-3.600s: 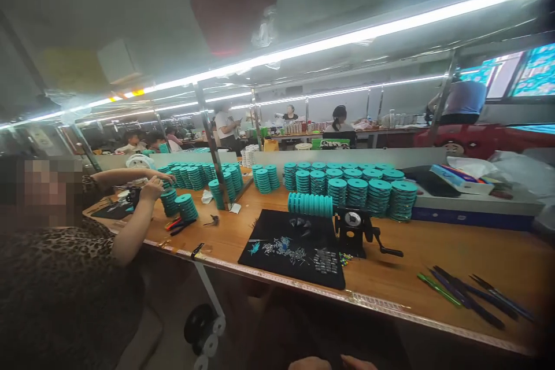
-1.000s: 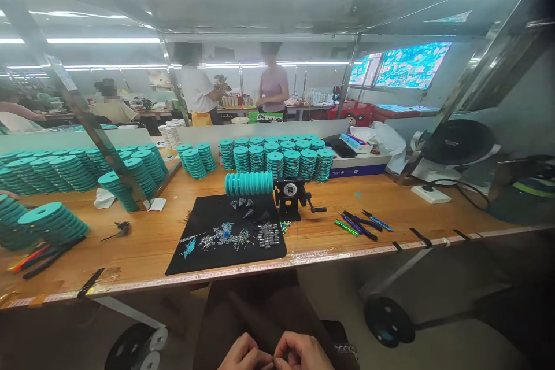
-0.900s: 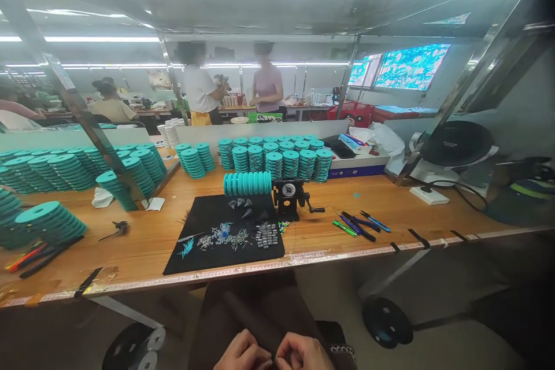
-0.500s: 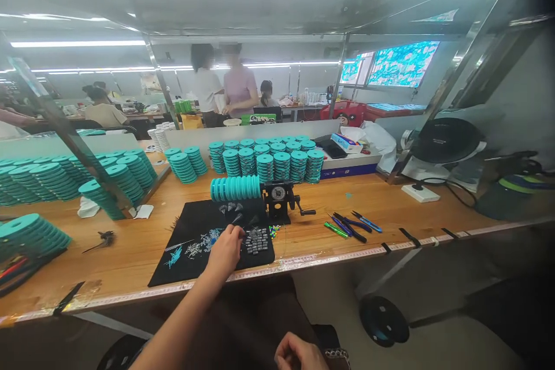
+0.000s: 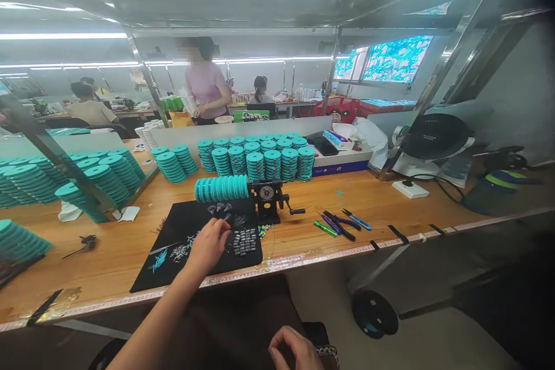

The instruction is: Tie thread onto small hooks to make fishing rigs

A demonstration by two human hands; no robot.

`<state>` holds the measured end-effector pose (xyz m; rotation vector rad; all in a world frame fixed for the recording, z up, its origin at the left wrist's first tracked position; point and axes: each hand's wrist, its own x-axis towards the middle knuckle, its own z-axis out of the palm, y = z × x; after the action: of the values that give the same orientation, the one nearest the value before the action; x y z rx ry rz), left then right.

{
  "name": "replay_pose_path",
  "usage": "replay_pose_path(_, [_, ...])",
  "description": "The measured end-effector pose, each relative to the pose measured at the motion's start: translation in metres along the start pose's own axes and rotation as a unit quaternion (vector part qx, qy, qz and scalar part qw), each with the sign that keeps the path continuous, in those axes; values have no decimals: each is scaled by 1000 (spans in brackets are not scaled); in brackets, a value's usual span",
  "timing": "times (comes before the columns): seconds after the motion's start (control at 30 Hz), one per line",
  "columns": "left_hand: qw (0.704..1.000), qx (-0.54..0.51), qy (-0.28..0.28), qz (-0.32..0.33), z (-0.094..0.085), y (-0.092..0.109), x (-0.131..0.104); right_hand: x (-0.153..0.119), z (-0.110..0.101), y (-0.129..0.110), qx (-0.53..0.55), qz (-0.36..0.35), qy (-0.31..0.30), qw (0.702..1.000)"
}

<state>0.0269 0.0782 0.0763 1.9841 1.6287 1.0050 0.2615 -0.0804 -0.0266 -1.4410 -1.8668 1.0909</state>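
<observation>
My left hand [image 5: 210, 243] is over the black mat [image 5: 162, 243], its thumb and fingertips pinched together. What they hold, if anything, is too small to make out. Just right of the fingers lie rows of small grey cylinders [image 5: 245, 241]. Tiny silvery pieces [image 5: 178, 252] and thin turquoise sticks [image 5: 158, 260] are to its left. Down at the lower edge, over my lap, my right hand [image 5: 297, 350] is curled, thumb towards fingers; its contents cannot be made out. Behind the mat stands a black hand-crank winder [image 5: 269, 199] with a row of turquoise spools [image 5: 222, 188] on its shaft.
Stacked turquoise spools [image 5: 263, 165] line the back of the wooden table [image 5: 295, 237], with more stacks at left. Pliers and cutters [image 5: 340, 225] lie right of the crank. Multicoloured beads [image 5: 263, 231] sit by the mat. A power strip [image 5: 410, 189] is farther right.
My left hand has moved slightly up and away from the clear bluish pieces, fingers still together. The view has shifted right. One of two standing people behind is out of sight.
</observation>
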Motion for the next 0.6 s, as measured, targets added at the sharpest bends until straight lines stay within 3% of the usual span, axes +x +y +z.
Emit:
replay_pose_path(0.1, [992,-112,-53,-38,0,13,-35,6,-15,-17,45,-73,47,995])
replay_pose_path(0.23, [956,-242,-127,-109,22,28,-94,18,-31,-54,140,-126,63,980])
replay_pose_path(0.33, [867,-430,-151,-203,36,32,-123,27,-32,-75,167,-138,53,975])
replay_pose_path(0.4, [807,-514,-153,-248,39,31,-131,31,-30,-80,163,-146,50,974])
replay_pose_path(0.43, [799,-522,-149,-257,38,30,-132,32,-28,-80,157,-156,52,974])
replay_pose_path(0.6, [806,-537,-91,-231,30,22,-129,37,-15,-71,99,-269,104,952])
